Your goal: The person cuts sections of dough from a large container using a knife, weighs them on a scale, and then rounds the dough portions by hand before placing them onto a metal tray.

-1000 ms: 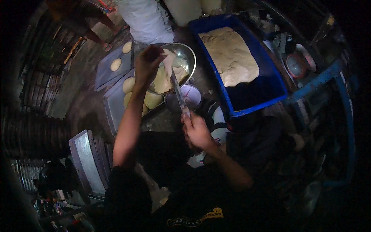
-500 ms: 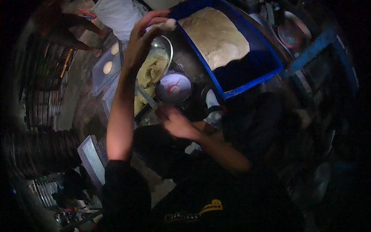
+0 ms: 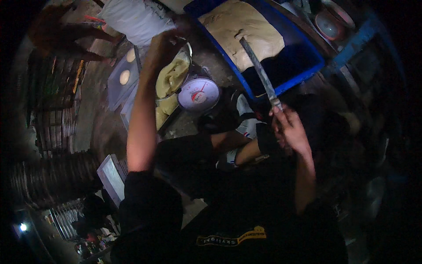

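Note:
My right hand (image 3: 290, 127) is closed round the handle of a long flat-bladed knife (image 3: 259, 66). Its blade reaches over a blue tub (image 3: 288, 86), the tip at a nick in the big slab of pale dough (image 3: 246, 26). My left hand (image 3: 168, 46) is over the far rim of a metal bowl (image 3: 190, 50); its fingers are in shadow, and whether they hold anything cannot be made out. A yellowish doughy mass (image 3: 173, 77) fills the bowl. Beside it stands a dial scale (image 3: 198, 96), and more yellowish mass (image 3: 167, 108) lies just below.
Two round dough pieces (image 3: 125, 77) lie on a grey tray (image 3: 115, 90) at the left. A white sack (image 3: 134, 22) stands behind, with another person's limb (image 3: 90, 50) nearby. Stacked trays (image 3: 48, 176) line the left side; a round basin (image 3: 329, 26) sits far right.
My right hand has swung right with the knife, from beside the scale to the tub, blade now on the dough. My left hand, earlier by the tub with a small pale lump, has lowered toward the bowl.

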Demonstrator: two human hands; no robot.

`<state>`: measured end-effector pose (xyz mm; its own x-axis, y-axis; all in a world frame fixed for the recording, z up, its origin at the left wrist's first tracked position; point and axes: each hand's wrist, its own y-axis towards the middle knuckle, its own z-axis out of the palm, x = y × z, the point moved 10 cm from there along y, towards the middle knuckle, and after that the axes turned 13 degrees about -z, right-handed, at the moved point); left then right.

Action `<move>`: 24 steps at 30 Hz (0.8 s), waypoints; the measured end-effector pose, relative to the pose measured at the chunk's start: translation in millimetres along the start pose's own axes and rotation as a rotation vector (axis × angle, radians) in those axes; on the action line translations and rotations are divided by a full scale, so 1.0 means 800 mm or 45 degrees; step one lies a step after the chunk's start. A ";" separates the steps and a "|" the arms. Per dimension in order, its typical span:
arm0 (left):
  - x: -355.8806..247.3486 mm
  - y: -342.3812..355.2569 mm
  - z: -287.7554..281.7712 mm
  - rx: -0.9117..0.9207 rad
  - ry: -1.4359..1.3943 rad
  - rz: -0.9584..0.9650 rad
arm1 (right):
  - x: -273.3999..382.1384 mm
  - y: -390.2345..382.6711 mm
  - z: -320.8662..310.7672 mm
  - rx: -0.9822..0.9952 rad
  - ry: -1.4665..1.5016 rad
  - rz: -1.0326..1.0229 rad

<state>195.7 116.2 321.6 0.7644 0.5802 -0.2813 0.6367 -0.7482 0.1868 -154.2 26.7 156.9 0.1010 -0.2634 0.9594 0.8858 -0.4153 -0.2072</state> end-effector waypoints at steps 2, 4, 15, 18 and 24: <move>0.056 -0.052 -0.017 0.045 0.333 -0.072 | 0.019 0.019 0.015 0.037 -0.004 -0.034; 0.085 -0.097 -0.031 0.084 0.356 -0.243 | 0.030 0.032 0.039 0.078 0.012 -0.068; 0.123 -0.178 -0.012 -0.008 -0.153 -0.575 | 0.022 0.016 0.180 0.335 -0.570 -0.365; 0.139 -0.184 -0.045 -0.074 -0.389 -0.463 | 0.037 0.024 0.214 0.379 -0.541 -0.445; 0.098 -0.178 -0.065 0.086 -0.469 -0.401 | 0.064 0.131 0.322 0.484 -0.459 -0.301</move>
<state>170.4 284.9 322.2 0.4412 0.6383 -0.6308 0.8138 -0.5809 -0.0187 60.6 194.1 233.2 -0.0306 0.1398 0.9897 0.9970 -0.0667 0.0402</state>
